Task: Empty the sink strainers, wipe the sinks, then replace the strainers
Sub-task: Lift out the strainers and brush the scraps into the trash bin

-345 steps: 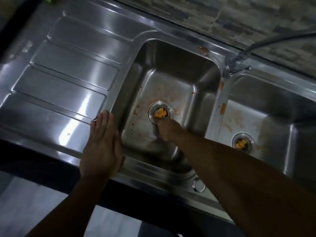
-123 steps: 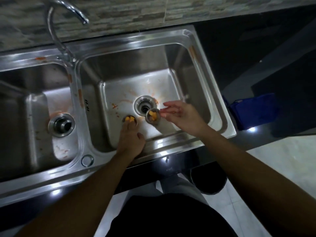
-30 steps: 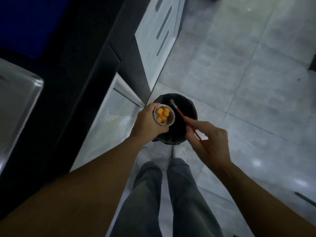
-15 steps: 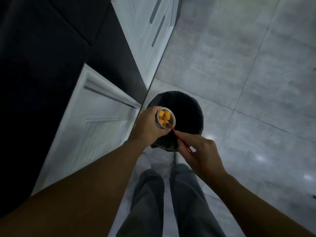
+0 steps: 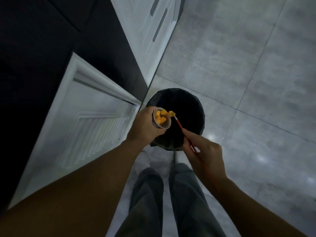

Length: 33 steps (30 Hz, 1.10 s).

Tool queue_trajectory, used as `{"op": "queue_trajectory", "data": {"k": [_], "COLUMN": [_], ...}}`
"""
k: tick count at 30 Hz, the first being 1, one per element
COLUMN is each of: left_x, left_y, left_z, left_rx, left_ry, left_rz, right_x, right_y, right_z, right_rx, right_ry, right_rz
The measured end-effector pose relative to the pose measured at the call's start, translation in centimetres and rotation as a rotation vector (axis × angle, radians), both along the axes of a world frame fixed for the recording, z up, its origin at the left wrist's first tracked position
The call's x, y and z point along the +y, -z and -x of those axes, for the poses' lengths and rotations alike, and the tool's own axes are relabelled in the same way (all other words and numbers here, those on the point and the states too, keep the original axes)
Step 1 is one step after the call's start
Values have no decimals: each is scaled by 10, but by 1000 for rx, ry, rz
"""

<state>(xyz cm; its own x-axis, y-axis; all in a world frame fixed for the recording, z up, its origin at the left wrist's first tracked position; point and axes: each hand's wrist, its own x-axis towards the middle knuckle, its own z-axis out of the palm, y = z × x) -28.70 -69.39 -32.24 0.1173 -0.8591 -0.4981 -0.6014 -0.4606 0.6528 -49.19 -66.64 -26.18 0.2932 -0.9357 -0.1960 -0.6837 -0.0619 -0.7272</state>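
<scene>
Over the open mouth of a black bin (image 5: 177, 90), the left hand (image 5: 145, 127) grips a small round strainer (image 5: 167, 126). Its fingers and thumb are curled round the cup from the left and from below, so only the rim and the inside show. The strainer is tilted, with its mouth turned up and to the right, toward the middle of the bin. Inside it lie several orange bits of food (image 5: 160, 118), heaped against the side nearest the palm.

The right hand (image 5: 205, 156) is just to the lower right. It pinches a thin red stick (image 5: 179, 124) between the thumb and the first fingers, the other fingers folded loosely beneath. The stick runs up and to the left from that pinch, and its pale tip lies at the strainer's upper right rim. One orange piece (image 5: 170, 112) sits at that tip, right on the rim's edge and over the dark hollow of the bin. The stick's rear end runs back along the wrist.

The strainer is thus held in the air above the bin's left part, touching nothing but the left hand and perhaps the stick's tip; whether the tip touches the rim cannot be told.

The bin stands on a grey tiled floor (image 5: 239, 65), close to the corner of a white cupboard door (image 5: 95, 127) with a slatted panel. Above that door is a dark worktop (image 5: 34, 48). Farther back stands another white cupboard front (image 5: 150, 23) with long handles. At the bottom, legs in grey trousers (image 5: 147, 194) stand just before the bin.
</scene>
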Motion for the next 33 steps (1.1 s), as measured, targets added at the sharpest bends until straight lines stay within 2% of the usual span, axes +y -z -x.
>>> {"op": "queue_trajectory", "data": {"k": [7, 16, 21, 25, 33], "left_x": [3, 9, 7, 4, -2], "left_y": [2, 4, 5, 5, 5], "left_z": [10, 13, 18, 18, 19], "left_rx": [-11, -24, -22, -31, -63], "left_ry": [-10, 2, -4, 0, 37], "left_rz": [8, -20, -23, -18, -15], "right_x": [-2, -11, -11, -13, -13], "right_y": [7, 13, 16, 22, 25], "right_z": [-5, 7, 5, 4, 15], "right_rx": [-27, -22, -62, -56, -8], "right_ry": [-86, 4, -104, -63, -8], "right_rz": [-43, -24, -61, -105, -6]}}
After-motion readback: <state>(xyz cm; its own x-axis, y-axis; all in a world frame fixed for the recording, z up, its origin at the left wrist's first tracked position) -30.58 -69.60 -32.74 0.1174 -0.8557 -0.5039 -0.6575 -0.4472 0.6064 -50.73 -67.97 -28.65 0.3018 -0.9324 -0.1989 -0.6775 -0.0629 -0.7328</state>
